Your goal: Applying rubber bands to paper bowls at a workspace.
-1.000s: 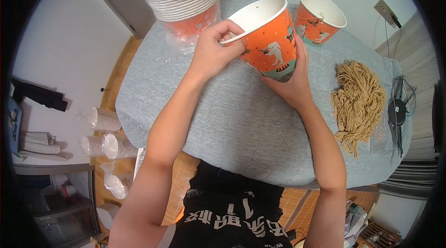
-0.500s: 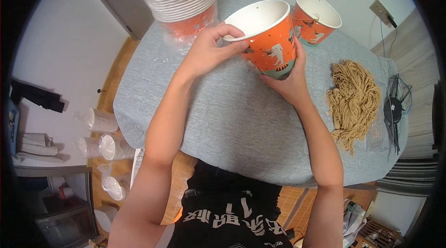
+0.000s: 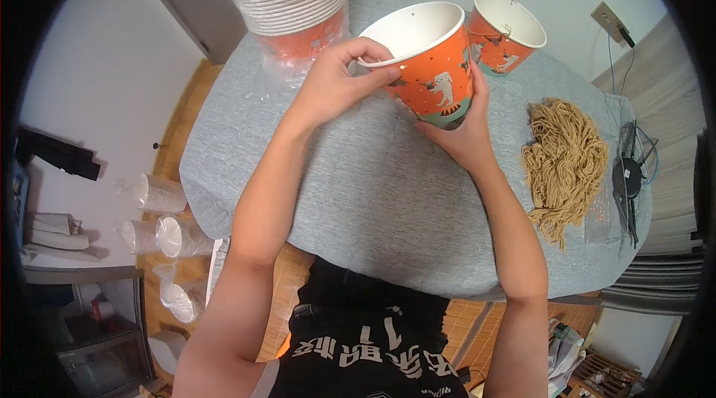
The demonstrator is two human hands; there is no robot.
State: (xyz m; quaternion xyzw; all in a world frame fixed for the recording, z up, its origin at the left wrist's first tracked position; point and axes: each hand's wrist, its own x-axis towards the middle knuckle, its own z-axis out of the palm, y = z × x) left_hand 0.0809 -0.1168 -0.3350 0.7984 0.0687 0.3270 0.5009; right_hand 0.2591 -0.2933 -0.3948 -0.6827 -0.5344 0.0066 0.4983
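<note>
We hold an orange bucket (image 3: 429,83).
Our left fingers (image 3: 368,48) pinch its rim; our right fingers (image 3: 479,90), partly hidden, seem spread around its base.

bucket stack (image 3: 287,7) left of the held bucket (image 3: 426,71), lone bucket (image 3: 488,31) and yarn (image 3: 564,167) right

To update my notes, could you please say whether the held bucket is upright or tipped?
Tipped: the held bucket leans, its opening slanting down toward the left hand.
</note>
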